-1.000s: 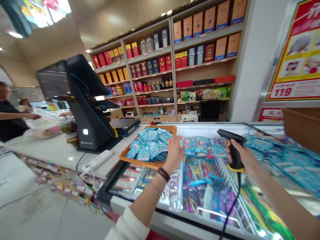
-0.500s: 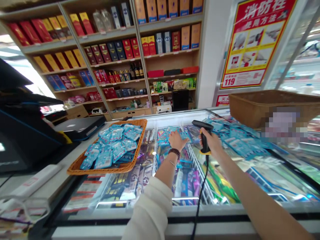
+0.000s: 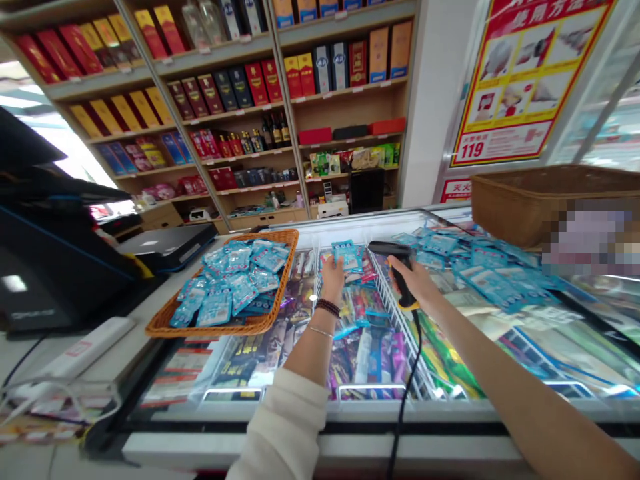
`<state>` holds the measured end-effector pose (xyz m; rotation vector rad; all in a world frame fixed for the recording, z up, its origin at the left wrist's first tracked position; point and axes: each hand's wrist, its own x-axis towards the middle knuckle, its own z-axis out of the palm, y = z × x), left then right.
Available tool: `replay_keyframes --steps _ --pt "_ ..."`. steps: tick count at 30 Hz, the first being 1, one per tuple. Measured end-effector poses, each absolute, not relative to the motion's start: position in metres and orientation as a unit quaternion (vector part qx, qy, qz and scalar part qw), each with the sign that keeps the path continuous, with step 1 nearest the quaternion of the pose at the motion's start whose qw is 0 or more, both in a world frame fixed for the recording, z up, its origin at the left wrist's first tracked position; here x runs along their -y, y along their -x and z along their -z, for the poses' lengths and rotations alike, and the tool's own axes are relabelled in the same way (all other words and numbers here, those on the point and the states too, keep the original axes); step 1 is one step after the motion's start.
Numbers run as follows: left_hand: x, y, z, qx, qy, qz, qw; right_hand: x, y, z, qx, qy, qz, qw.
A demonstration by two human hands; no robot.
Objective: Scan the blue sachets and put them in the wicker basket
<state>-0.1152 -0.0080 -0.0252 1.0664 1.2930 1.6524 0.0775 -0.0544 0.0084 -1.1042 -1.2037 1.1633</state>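
Note:
My left hand (image 3: 332,279), with a dark bead bracelet at the wrist, pinches a small blue packet (image 3: 346,251) above the freezer's glass top. Part of the packet is hidden behind my fingers. To its right, my right hand (image 3: 416,283) is wrapped around the handle of a black and yellow barcode scanner (image 3: 395,249). The scanner's head points left toward the packet, and its black cable (image 3: 411,387) hangs down over the glass. An orange wicker basket (image 3: 290,277) full of similar blue packets stands left of my hands. More loose blue packets (image 3: 493,273) lie spread to the right.
Under the glass, wire-divided sections hold wrapped ice creams (image 3: 367,353). A brown basket (image 3: 530,207) stands at the back right. A flat black device (image 3: 173,243) and a dark machine (image 3: 50,260) occupy the left side. Shelves of boxes (image 3: 220,90) line the back wall.
My left hand has moved slightly left and turned upright, with a blue packet now in its fingers. The scanner has shifted slightly left toward it. The view has tilted down a little.

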Motion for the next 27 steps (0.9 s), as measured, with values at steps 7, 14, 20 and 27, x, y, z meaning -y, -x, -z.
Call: replay_keyframes --steps 7,14,20,27 --pt "0.010 0.116 0.027 -0.476 -0.387 -0.681 0.401 0.055 -0.072 0.002 0.580 0.437 -0.487 0.485" --pt "0.007 0.117 0.030 -0.480 -0.391 -0.686 0.382 0.061 -0.069 -0.003 0.596 0.434 -0.486 0.469" --pt "0.006 0.118 0.031 -0.502 -0.391 -0.680 0.365 0.066 -0.069 -0.008 0.647 0.454 -0.445 0.421" --pt "0.003 0.118 0.033 -0.506 -0.396 -0.684 0.347 0.069 -0.067 -0.012 0.648 0.458 -0.438 0.423"
